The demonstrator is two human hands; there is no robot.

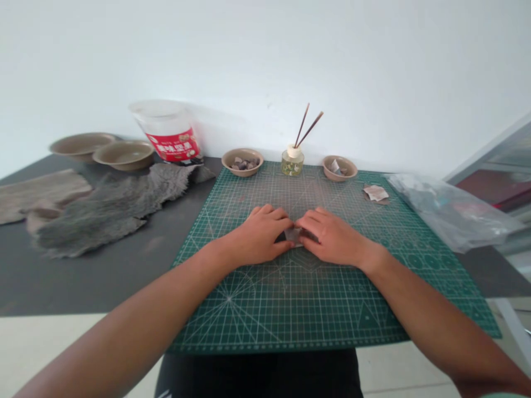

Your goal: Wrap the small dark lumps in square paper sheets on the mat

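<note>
Near the middle of the green cutting mat (265,309), my left hand (261,236) and my right hand (332,236) meet over a small pale, greyish piece of paper (292,235). Thumb and fingers of each hand are closed on its two sides. Most of the paper is hidden behind the fingertips, and whether anything lies inside it I cannot tell. Beyond the hands stand a brown bowl of dark stone-like chunks (243,172) and a smaller brown bowl (340,176) with folded paper pieces. A little stack of paper squares (375,193) lies on the mat to the right.
A reed diffuser (292,163) with two sticks stands by the wall. Left of the mat are a clear tub with a red label (172,141), two brown bowls (124,160) and crumpled grey cloths (112,207). A clear plastic bag (452,210) overlaps the mat's right edge.
</note>
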